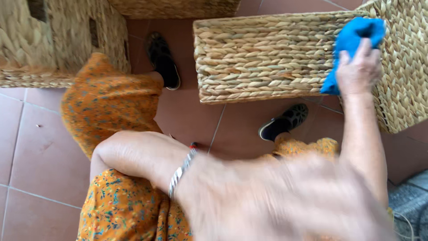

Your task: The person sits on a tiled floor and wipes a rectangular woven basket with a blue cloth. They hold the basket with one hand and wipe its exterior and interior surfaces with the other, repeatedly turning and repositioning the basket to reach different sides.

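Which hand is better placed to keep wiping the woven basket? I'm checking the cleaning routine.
Probably the right hand: it presses the blue cloth against the woven basket. The left hand is blurred, near the camera, off the basket.

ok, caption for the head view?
Right hand presses blue cloth against woven basket; blurred left hand in foreground.

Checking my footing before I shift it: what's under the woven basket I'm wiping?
Under the woven basket show red floor tiles and a black shoe near its lower edge. Floor directly beneath the basket is covered.
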